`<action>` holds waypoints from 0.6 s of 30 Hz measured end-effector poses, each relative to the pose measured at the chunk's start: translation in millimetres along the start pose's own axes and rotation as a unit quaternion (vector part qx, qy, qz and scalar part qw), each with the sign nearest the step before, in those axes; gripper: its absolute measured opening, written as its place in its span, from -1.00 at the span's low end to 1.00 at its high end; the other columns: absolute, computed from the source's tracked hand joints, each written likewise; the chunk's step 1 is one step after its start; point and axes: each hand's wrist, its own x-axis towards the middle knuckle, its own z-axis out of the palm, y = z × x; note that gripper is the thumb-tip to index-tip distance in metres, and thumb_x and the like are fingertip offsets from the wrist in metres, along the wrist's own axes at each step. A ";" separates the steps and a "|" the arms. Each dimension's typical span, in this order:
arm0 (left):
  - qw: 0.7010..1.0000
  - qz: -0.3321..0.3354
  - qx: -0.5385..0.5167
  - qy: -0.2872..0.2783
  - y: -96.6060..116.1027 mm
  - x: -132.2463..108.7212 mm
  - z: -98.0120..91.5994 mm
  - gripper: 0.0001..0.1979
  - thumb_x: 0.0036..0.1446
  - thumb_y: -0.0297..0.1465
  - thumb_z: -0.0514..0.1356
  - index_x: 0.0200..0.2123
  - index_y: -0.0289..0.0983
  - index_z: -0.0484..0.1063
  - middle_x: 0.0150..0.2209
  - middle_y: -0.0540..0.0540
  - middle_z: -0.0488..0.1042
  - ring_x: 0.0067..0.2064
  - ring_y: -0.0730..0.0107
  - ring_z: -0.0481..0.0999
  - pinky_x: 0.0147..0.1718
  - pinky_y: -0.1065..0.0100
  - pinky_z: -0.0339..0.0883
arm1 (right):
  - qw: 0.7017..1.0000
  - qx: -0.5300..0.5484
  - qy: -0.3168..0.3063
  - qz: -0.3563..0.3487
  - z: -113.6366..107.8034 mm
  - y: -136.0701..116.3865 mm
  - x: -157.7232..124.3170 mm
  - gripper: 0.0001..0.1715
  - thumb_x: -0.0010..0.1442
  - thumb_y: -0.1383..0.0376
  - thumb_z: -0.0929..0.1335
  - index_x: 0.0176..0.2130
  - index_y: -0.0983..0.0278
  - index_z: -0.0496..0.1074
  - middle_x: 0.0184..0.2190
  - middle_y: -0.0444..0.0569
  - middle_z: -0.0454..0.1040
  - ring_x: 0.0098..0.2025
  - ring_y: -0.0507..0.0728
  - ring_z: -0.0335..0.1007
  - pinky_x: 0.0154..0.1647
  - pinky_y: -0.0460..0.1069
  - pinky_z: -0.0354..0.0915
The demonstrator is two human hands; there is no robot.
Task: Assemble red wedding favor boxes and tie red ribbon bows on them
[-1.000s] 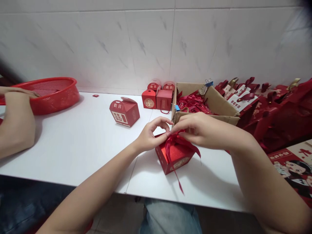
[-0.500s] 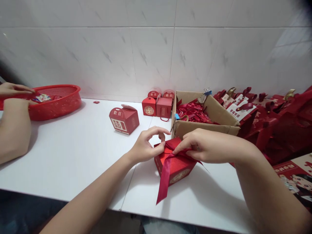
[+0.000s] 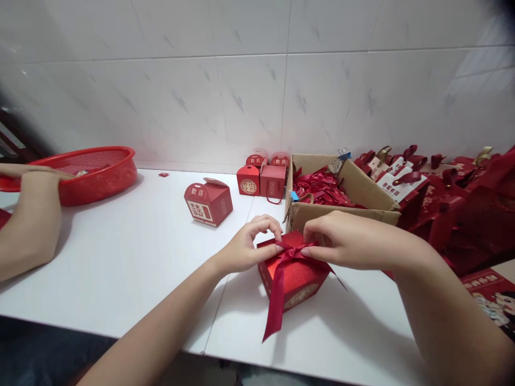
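A red gift box (image 3: 300, 276) with a gold emblem on its front side sits on the white table before me. Across its top runs a dark red ribbon (image 3: 277, 300), knotted with small loops in the middle; one long tail hangs over the near side and a thinner end points right. My left hand (image 3: 251, 244) pinches the ribbon left of the knot between thumb and finger. On the other side of the knot, my right hand (image 3: 336, 241) pinches the ribbon too, thumb and forefinger together.
An open cardboard box (image 3: 341, 214) of red ribbons stands just behind. Red gift bags (image 3: 442, 198) crowd the right. Beyond my left hand is a red carton (image 3: 209, 202); several small cartons (image 3: 263, 179) stand by the wall. At left, another person's arm (image 3: 36, 214) reaches into a red basket (image 3: 100, 185).
The ribbon is now drawn into a knot with loops on the box top. My hands have closed in on both sides of it. The other person's hand has gone deeper into the basket.
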 end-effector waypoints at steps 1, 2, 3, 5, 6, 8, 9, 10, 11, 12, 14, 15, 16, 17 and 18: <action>1.000 -0.001 -0.004 -0.004 0.5 -0.1 0.2 -0.96 0.10 -0.42 0.17 -0.39 -0.25 0.37 -0.18 -0.11 0.37 -0.07 0.29 0.36 -0.03 0.23 0.25 | 1.000 -0.001 0.001 0.002 0.0 -0.4 0.2 -0.73 0.16 0.19 0.27 -0.49 0.27 0.36 -0.54 -0.06 0.41 -0.55 0.03 0.24 -0.60 -0.09 0.05; 1.000 -0.001 -0.005 -0.008 1.0 -0.2 0.4 -0.95 0.11 -0.40 0.17 -0.38 -0.25 0.37 -0.17 -0.11 0.37 -0.06 0.28 0.36 -0.02 0.23 0.25 | 1.000 0.000 0.006 -0.003 0.1 -0.6 0.7 -0.75 0.16 0.21 0.27 -0.50 0.27 0.36 -0.54 -0.07 0.42 -0.54 0.03 0.24 -0.60 -0.09 0.04; 1.000 -0.001 -0.004 -0.013 1.3 -0.3 0.7 -0.94 0.13 -0.39 0.16 -0.37 -0.25 0.38 -0.15 -0.12 0.37 -0.04 0.27 0.35 -0.01 0.22 0.25 | 1.000 0.004 0.016 -0.011 0.3 -0.6 1.4 -0.77 0.15 0.23 0.28 -0.49 0.27 0.37 -0.53 -0.07 0.42 -0.54 0.03 0.24 -0.59 -0.09 0.05; 1.000 0.002 0.000 -0.019 1.5 -0.5 1.6 -0.90 0.16 -0.36 0.13 -0.36 -0.24 0.40 -0.13 -0.14 0.37 -0.01 0.26 0.34 0.00 0.22 0.24 | 0.998 0.016 0.042 -0.034 1.1 -0.4 3.3 -0.83 0.13 0.28 0.28 -0.44 0.27 0.41 -0.50 -0.06 0.44 -0.51 0.03 0.26 -0.55 -0.09 0.09; 1.000 0.003 -0.001 -0.020 1.4 -0.5 2.1 -0.89 0.17 -0.35 0.12 -0.35 -0.24 0.40 -0.13 -0.14 0.37 -0.01 0.26 0.33 0.00 0.22 0.24 | 0.997 0.025 0.056 -0.044 1.5 -0.4 4.6 -0.85 0.12 0.31 0.28 -0.41 0.27 0.44 -0.48 -0.05 0.45 -0.49 0.04 0.27 -0.52 -0.09 0.11; 1.000 0.007 -0.015 -0.018 1.3 -0.7 3.0 -0.86 0.20 -0.33 0.09 -0.34 -0.24 0.41 -0.12 -0.15 0.38 -0.03 0.26 0.35 -0.02 0.22 0.25 | 0.994 0.045 0.075 -0.058 2.0 -1.0 7.1 -0.83 0.11 0.35 0.28 -0.34 0.28 0.47 -0.44 -0.03 0.47 -0.44 0.06 0.31 -0.46 -0.08 0.16; 0.999 0.008 -0.025 -0.018 1.4 -0.8 3.2 -0.85 0.20 -0.33 0.09 -0.34 -0.24 0.41 -0.12 -0.15 0.38 -0.04 0.26 0.35 -0.03 0.22 0.26 | 0.993 0.056 0.082 -0.063 1.9 -1.5 8.2 -0.81 0.11 0.36 0.27 -0.31 0.28 0.49 -0.42 -0.03 0.48 -0.41 0.07 0.32 -0.42 -0.08 0.18; 0.999 0.009 -0.037 -0.018 1.6 -1.0 3.1 -0.84 0.20 -0.33 0.09 -0.35 -0.24 0.42 -0.11 -0.15 0.37 -0.05 0.26 0.36 -0.04 0.22 0.27 | 0.991 0.067 0.088 -0.069 1.7 -2.0 9.1 -0.79 0.10 0.38 0.27 -0.29 0.28 0.49 -0.40 -0.02 0.49 -0.38 0.07 0.34 -0.39 -0.08 0.20; 0.999 0.008 -0.048 -0.018 1.9 -1.2 2.9 -0.84 0.20 -0.33 0.09 -0.35 -0.24 0.42 -0.11 -0.14 0.37 -0.06 0.26 0.37 -0.05 0.23 0.28 | 0.990 0.077 0.091 -0.076 1.2 -2.4 9.7 -0.77 0.11 0.38 0.27 -0.27 0.28 0.49 -0.37 -0.02 0.50 -0.35 0.08 0.35 -0.35 -0.07 0.22; 0.998 0.006 -0.060 -0.019 2.1 -1.5 2.6 -0.84 0.19 -0.33 0.09 -0.36 -0.24 0.42 -0.11 -0.14 0.36 -0.07 0.26 0.37 -0.06 0.24 0.28 | 0.988 0.086 0.093 -0.084 0.6 -2.6 10.1 -0.77 0.11 0.39 0.27 -0.26 0.28 0.49 -0.34 -0.02 0.50 -0.33 0.08 0.37 -0.32 -0.07 0.23; 0.997 -0.004 -0.078 -0.023 2.3 -1.9 2.0 -0.84 0.19 -0.34 0.09 -0.37 -0.24 0.42 -0.11 -0.13 0.36 -0.07 0.27 0.37 -0.09 0.26 0.30 | 0.986 0.097 0.088 -0.101 -0.5 -2.4 10.2 -0.75 0.11 0.39 0.27 -0.22 0.26 0.48 -0.27 -0.03 0.50 -0.28 0.08 0.38 -0.28 -0.07 0.24; 0.996 -0.010 -0.086 -0.024 2.4 -2.0 1.8 -0.83 0.20 -0.34 0.08 -0.37 -0.24 0.42 -0.11 -0.12 0.35 -0.07 0.27 0.37 -0.10 0.28 0.30 | 0.986 0.098 0.083 -0.107 -0.8 -1.9 10.2 -0.75 0.12 0.38 0.27 -0.20 0.25 0.47 -0.25 -0.04 0.50 -0.27 0.08 0.38 -0.26 -0.07 0.24; 0.995 -0.014 -0.093 -0.026 2.4 -2.1 1.7 -0.82 0.20 -0.34 0.06 -0.36 -0.24 0.42 -0.10 -0.12 0.35 -0.08 0.28 0.38 -0.10 0.28 0.30 | 0.986 0.097 0.079 -0.109 -0.9 -1.4 10.2 -0.74 0.12 0.37 0.27 -0.19 0.24 0.47 -0.24 -0.04 0.50 -0.26 0.08 0.38 -0.26 -0.07 0.24; 0.995 -0.018 -0.098 -0.028 2.4 -2.1 1.7 -0.82 0.21 -0.34 0.05 -0.36 -0.24 0.42 -0.10 -0.13 0.35 -0.08 0.28 0.38 -0.11 0.28 0.30 | 0.987 0.094 0.076 -0.107 -0.6 -0.8 10.3 -0.74 0.13 0.37 0.27 -0.18 0.24 0.48 -0.24 -0.04 0.50 -0.26 0.08 0.39 -0.25 -0.07 0.24; 0.994 -0.020 -0.101 -0.029 2.6 -2.1 1.9 -0.81 0.21 -0.35 0.04 -0.36 -0.24 0.42 -0.09 -0.13 0.35 -0.09 0.29 0.38 -0.11 0.28 0.30 | 0.988 0.089 0.074 -0.104 -0.2 -0.2 10.5 -0.74 0.13 0.37 0.27 -0.19 0.25 0.48 -0.24 -0.03 0.50 -0.26 0.08 0.39 -0.25 -0.07 0.25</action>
